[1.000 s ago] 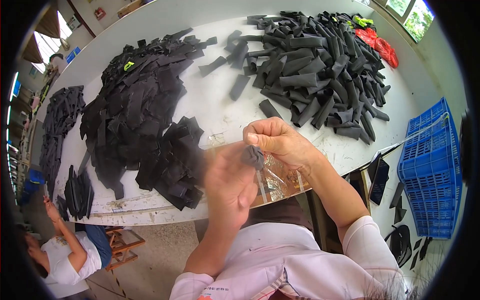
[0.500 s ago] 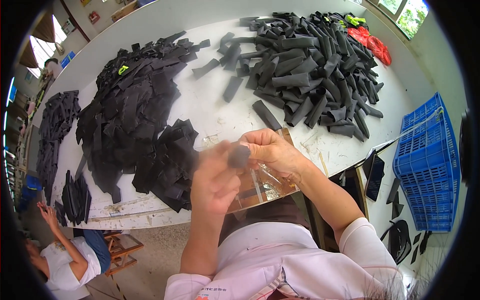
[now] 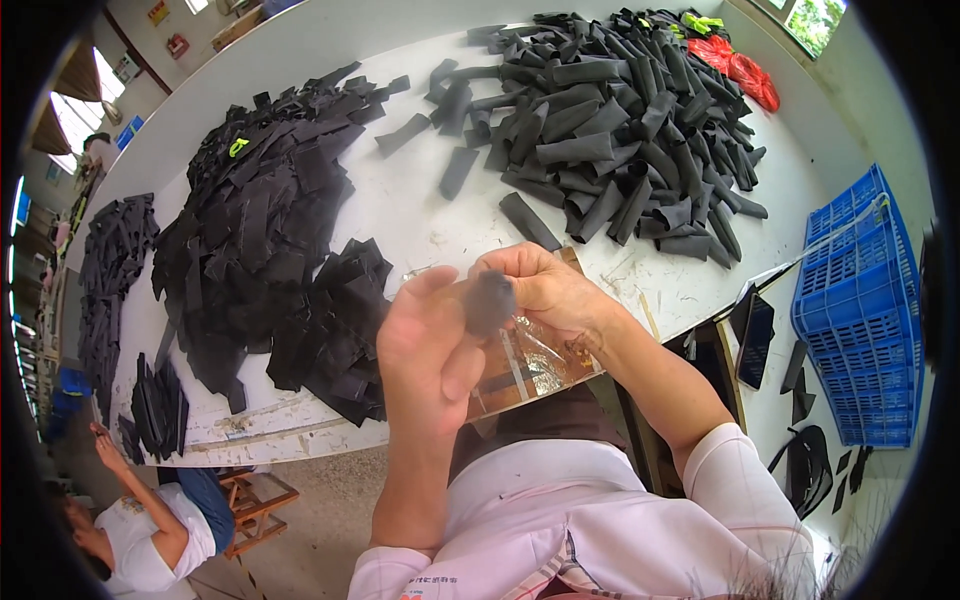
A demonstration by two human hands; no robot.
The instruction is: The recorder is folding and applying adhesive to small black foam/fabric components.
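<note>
Both sets of my fingers pinch one small black piece (image 3: pixel 489 302) at frame centre, left hand (image 3: pixel 428 345) below it, right hand (image 3: pixel 540 290) beside it. Under them lies a clear plastic bag (image 3: pixel 530 365) on the white table (image 3: pixel 400 215). At right, a blue crate (image 3: pixel 860 310); I cannot tell its contents.

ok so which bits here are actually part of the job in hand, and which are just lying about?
In the job:
- left hand and right hand, together holding a small black piece
- clear plastic sheet under the hands
- pile of rolled black pieces
- heap of flat black pieces

Lying about:
- blue crate
- red bag
- wooden stool
</note>
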